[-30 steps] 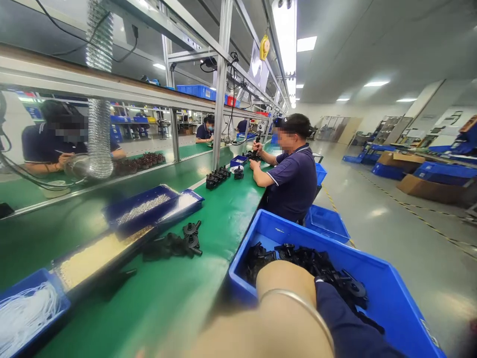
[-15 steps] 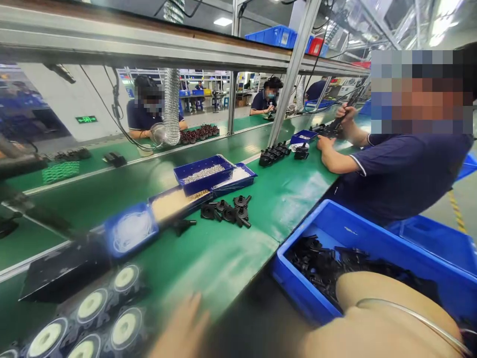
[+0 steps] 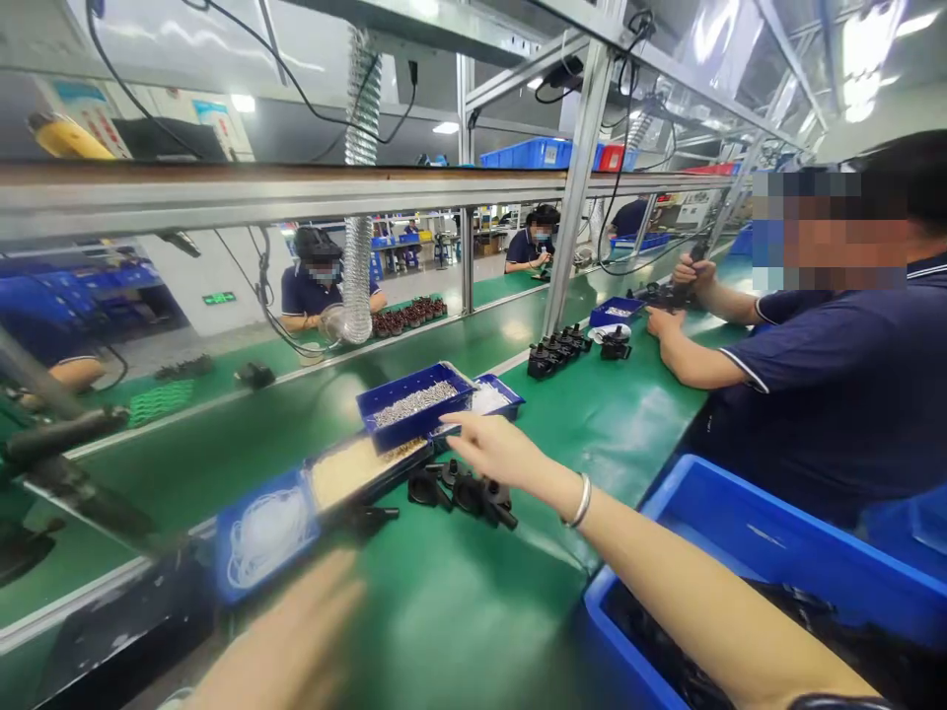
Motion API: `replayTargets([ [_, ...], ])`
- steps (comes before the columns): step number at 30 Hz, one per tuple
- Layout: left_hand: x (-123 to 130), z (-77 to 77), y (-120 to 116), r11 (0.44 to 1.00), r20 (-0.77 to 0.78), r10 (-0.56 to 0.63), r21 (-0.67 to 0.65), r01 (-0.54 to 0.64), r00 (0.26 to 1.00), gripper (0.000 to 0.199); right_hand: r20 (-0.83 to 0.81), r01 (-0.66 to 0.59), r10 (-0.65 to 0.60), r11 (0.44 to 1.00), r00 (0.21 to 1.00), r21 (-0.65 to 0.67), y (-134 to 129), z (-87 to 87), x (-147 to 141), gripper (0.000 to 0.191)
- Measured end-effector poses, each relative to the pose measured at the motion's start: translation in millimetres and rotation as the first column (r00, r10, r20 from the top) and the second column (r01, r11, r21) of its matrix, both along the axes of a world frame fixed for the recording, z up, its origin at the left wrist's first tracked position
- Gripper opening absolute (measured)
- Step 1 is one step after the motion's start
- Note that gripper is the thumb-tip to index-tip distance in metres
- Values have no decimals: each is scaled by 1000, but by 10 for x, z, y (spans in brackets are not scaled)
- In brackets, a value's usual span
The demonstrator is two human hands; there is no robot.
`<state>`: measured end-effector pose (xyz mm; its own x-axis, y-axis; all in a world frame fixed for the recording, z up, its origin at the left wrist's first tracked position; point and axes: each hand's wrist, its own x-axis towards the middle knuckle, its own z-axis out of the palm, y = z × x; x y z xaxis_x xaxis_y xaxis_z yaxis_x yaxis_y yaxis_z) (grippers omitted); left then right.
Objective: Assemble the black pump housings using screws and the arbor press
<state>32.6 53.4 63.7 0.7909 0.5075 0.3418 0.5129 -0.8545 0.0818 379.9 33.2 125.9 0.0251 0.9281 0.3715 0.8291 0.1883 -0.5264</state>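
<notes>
My right hand [image 3: 497,452] reaches over the bench, index finger stretched out toward a blue tray of small metal parts [image 3: 414,404]. Its other fingers are partly bent, and I see nothing held in it. Beneath and beside this hand lie several black plastic parts with short spouts [image 3: 425,486]. Motion smears my left hand [image 3: 296,616] low in the view, so its fingers cannot be made out. Closest to it are a blue tray of thin white rings [image 3: 270,532] and a tray of small cream-coloured pieces [image 3: 347,475].
A large blue bin of black parts [image 3: 740,513] stands at the right, under my right forearm. Beyond it, a co-worker [image 3: 821,365] handles dark parts near a row of black assemblies [image 3: 554,353]. A metal post [image 3: 581,177] rises from the bench.
My right hand has moved from above the large bin to the small trays. My left hand has shifted left and a little up. The view has tilted upward; the round white-centred parts have left it.
</notes>
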Motion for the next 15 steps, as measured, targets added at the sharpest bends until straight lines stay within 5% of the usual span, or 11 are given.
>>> replayTargets([
  [7,740,524,1015,927,-355,252,-178,-330,900,26,10,416,-416,909,909,6,631,-439,940,23],
  [15,1187,389,1470,906,-419,278,-185,-381,864,9,209,408,-366,887,907,-216,1147,-573,1403,26],
])
